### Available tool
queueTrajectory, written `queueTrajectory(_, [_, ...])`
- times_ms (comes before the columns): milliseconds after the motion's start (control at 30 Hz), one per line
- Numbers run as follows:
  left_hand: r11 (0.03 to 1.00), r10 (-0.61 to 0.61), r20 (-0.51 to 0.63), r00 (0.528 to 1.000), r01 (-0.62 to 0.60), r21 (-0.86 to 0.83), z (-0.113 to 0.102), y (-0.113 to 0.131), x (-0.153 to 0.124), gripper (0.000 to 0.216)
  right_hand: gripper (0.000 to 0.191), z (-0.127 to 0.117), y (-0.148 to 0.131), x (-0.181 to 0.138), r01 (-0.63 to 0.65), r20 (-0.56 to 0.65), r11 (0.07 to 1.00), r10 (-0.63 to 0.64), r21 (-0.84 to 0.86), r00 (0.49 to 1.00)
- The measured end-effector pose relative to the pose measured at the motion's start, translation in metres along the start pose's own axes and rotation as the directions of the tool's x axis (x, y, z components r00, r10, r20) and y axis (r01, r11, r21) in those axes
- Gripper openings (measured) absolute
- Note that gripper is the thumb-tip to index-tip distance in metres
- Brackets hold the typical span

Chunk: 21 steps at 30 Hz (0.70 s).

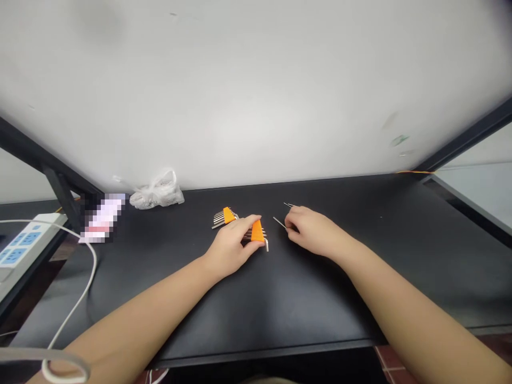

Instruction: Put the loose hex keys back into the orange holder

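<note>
On the black table (360, 277) my left hand (234, 248) rests with its fingers closed over an orange holder of hex keys (258, 232). A second orange hex key set (226, 216) lies just beyond that hand, untouched. My right hand (310, 229) sits a little to the right, fingers curled, pinching a thin loose hex key (279, 222) whose tip points left. Another thin hex key (288, 205) lies on the table just behind the right hand.
A crumpled clear plastic bag (158, 193) lies at the back by the white wall. A blurred pink and white object (103, 217) sits at the back left. A white power strip (22, 245) and its cable (76, 304) are at the left edge.
</note>
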<state>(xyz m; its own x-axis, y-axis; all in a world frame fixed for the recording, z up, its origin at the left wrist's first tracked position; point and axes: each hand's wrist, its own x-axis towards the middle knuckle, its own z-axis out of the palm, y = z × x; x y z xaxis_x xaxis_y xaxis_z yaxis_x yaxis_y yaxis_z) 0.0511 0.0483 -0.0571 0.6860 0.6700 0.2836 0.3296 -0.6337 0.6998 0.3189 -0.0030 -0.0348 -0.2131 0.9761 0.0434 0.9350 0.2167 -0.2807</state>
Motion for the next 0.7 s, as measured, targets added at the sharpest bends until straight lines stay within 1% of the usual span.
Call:
queueTrajectory(100, [0.999,0.007,-0.033,0.999,-0.005,0.049,0.001,0.0,-0.001,0.066,0.014,0.002,-0.017,-0.002,0.012,0.003,0.993,-0.012,-0.115,1.0])
queueTrajectory(167, [0.997,0.007,-0.042,0.999,-0.004,0.079,0.001,0.0,-0.001,0.067,0.015,-0.001,-0.023,-0.005,0.004,-0.012,0.993,-0.005,-0.122,1.0])
queueTrajectory(200, [0.996,0.009,-0.042,0.999,-0.005,0.09,0.001,0.0,-0.001,0.065,0.014,-0.003,-0.024,-0.006,0.004,-0.016,0.996,-0.005,-0.089,1.0])
queueTrajectory(267, [0.994,0.014,-0.038,0.999,-0.01,0.107,0.001,0.0,-0.001,0.06,0.012,-0.01,-0.025,-0.009,0.039,-0.002,0.999,-0.039,0.038,0.999])
queueTrajectory(333, [0.992,0.025,-0.041,0.999,-0.019,0.122,0.0,0.0,0.0,0.056,0.011,-0.017,-0.026,-0.011,0.117,0.013,0.974,-0.122,0.193,0.992])
queueTrajectory(400, [0.991,0.041,-0.043,0.998,-0.035,0.133,-0.001,0.0,0.001,0.055,0.012,-0.023,-0.026,-0.013,0.187,-0.007,0.936,-0.194,0.299,0.981])
queueTrajectory(500, [0.987,0.077,-0.043,0.996,-0.069,0.147,-0.001,0.002,0.002,0.053,0.012,-0.025,-0.027,-0.013,0.228,-0.058,0.905,-0.222,0.359,0.973])
queueTrajectory(700, [0.983,0.105,-0.05,0.993,-0.096,0.159,0.0,0.005,0.001,0.051,0.011,-0.024,-0.027,-0.014,0.242,-0.063,0.879,-0.237,0.412,0.969])
